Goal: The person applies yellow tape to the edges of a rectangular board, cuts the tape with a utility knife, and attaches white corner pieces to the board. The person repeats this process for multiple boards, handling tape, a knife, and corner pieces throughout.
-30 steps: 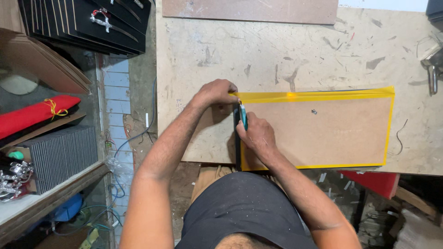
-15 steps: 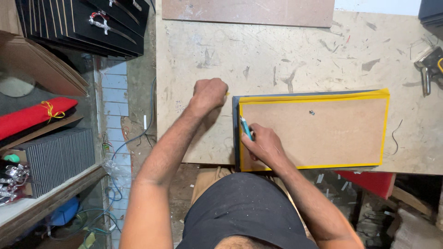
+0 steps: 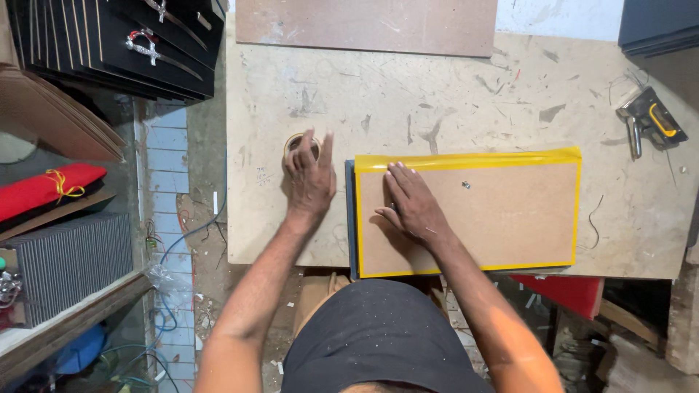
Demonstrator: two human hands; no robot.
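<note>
A brown board (image 3: 502, 218) edged with yellow tape lies flat on a dark panel at the workbench's near edge. My right hand (image 3: 412, 205) rests flat on the board's left part, fingers spread and pointing away from me. A small screw (image 3: 465, 185) sits on the board to its right. My left hand (image 3: 309, 180) lies on the bench just left of the board, its fingers stretched over a roll of tape (image 3: 298, 141), touching it without gripping. The small teal cutter is out of sight.
A staple gun (image 3: 652, 120) lies at the bench's far right. Another brown board (image 3: 364, 25) lies at the back edge. Black framed pieces (image 3: 124, 44), a red bundle (image 3: 40, 191) and a grey stack (image 3: 69, 262) stand on the left, off the worn bench (image 3: 451, 87).
My right hand no longer shows the teal cutter and now lies flat on the board. My left hand moved off the board's corner to the left, onto the tape roll.
</note>
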